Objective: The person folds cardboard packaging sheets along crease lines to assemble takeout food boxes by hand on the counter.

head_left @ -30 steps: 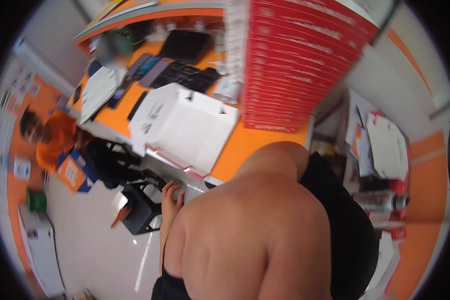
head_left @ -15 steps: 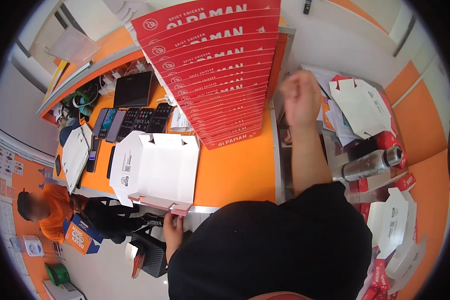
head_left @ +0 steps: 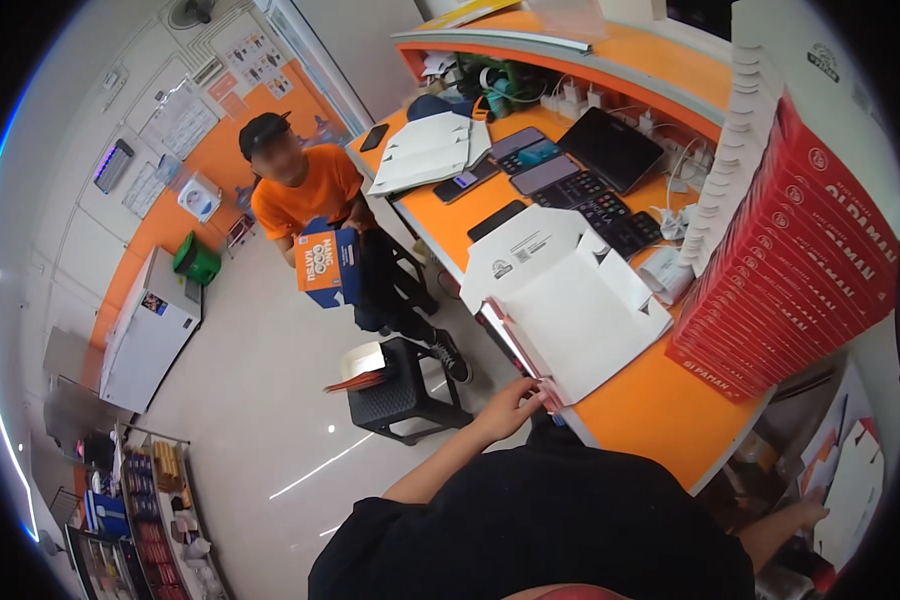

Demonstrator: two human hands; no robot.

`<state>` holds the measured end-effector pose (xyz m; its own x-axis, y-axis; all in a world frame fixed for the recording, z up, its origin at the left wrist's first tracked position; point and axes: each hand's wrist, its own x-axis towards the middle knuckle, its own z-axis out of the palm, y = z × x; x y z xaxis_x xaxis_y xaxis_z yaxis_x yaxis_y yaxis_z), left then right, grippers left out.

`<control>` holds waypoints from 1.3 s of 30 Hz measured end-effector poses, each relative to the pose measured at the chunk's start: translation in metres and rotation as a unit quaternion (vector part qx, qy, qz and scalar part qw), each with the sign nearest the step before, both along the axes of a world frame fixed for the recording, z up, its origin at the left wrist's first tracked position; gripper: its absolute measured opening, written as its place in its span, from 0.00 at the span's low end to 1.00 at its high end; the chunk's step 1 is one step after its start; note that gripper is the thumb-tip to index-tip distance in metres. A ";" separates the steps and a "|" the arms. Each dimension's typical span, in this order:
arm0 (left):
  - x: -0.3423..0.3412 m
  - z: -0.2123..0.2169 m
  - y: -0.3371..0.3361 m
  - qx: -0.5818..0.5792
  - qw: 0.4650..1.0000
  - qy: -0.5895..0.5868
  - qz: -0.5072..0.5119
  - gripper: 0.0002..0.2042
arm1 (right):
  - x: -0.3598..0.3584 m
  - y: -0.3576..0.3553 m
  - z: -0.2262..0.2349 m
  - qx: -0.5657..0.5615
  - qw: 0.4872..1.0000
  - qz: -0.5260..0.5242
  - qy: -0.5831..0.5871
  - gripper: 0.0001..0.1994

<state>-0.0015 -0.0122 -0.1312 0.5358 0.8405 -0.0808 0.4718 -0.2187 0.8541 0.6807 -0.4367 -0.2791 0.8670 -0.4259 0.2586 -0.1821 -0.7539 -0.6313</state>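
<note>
My left hand (head_left: 518, 405) pinches the front edge flaps of a small stack of partly folded white box blanks (head_left: 595, 310), whose undersides show red. The stack lies at the counter's front edge. Far to the lower right, my right hand (head_left: 808, 513) is beside a loose white box blank (head_left: 855, 490) below the counter; its fingers are too small to make out. A tall stack of red boxes (head_left: 780, 290) stands on the right end of the counter, apart from both hands.
Several phones (head_left: 550, 175) and a black tablet (head_left: 610, 148) lie on the orange counter (head_left: 650, 405). More white blanks (head_left: 425, 150) rest at its far left end. A person in orange (head_left: 310, 190) holds a blue and orange box (head_left: 328, 265) near a black stool (head_left: 400, 385).
The view has swung left, showing more of the room. My right hand has lowered from beside the red stack to the lower right. My left hand stays at the blanks' front edge.
</note>
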 end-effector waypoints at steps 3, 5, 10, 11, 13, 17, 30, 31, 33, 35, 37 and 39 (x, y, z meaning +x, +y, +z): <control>0.000 0.002 -0.003 -0.049 0.998 -0.040 0.028 0.18 | 0.009 -0.001 -0.006 -0.043 0.998 0.022 0.041 0.24; 0.010 0.012 -0.006 -0.067 0.998 0.001 -0.001 0.18 | 0.017 -0.005 -0.026 -0.024 0.996 0.040 0.071 0.25; -0.009 -0.008 0.001 -0.196 0.979 -0.041 -0.027 0.19 | 0.065 -0.068 -0.005 0.372 0.894 0.207 -0.141 0.27; -0.008 -0.013 0.006 -0.212 0.975 -0.041 -0.045 0.20 | 0.065 -0.077 0.002 0.169 0.956 0.202 -0.132 0.33; 0.005 -0.004 0.001 -0.196 0.979 -0.019 -0.054 0.20 | 0.044 -0.064 -0.006 -0.268 0.952 0.086 -0.117 0.45; 0.027 0.012 -0.012 -0.159 0.985 0.032 -0.050 0.20 | -0.030 0.007 0.034 -0.287 0.948 0.048 0.130 0.44; 0.018 -0.014 0.001 -0.074 0.997 -0.024 0.011 0.16 | -0.193 0.149 0.291 0.231 0.895 -0.113 -0.364 0.21; 0.016 -0.014 0.003 -0.065 0.998 -0.018 0.017 0.16 | -0.172 0.138 0.285 0.269 0.894 0.003 -0.359 0.22; 0.014 -0.016 0.009 -0.052 0.998 0.027 0.025 0.16 | -0.176 0.137 0.302 0.300 0.877 0.115 -0.357 0.22; 0.012 -0.016 0.012 -0.020 0.999 0.040 0.017 0.17 | -0.246 0.179 0.354 0.529 0.735 0.180 -0.383 0.22; 0.000 -0.010 0.018 0.001 0.999 0.043 0.008 0.17 | -0.255 0.180 0.362 0.548 0.696 0.236 -0.400 0.22; -0.016 0.021 0.018 -0.033 0.996 0.055 -0.057 0.14 | -0.258 0.179 0.361 0.558 0.659 0.290 -0.413 0.22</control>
<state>-0.0180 0.0061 -0.1099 0.6120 0.7658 -0.1974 0.5384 -0.2206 0.8133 0.4229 -0.2575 0.0820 0.7271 -0.4104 0.5503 0.6857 0.4717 -0.5543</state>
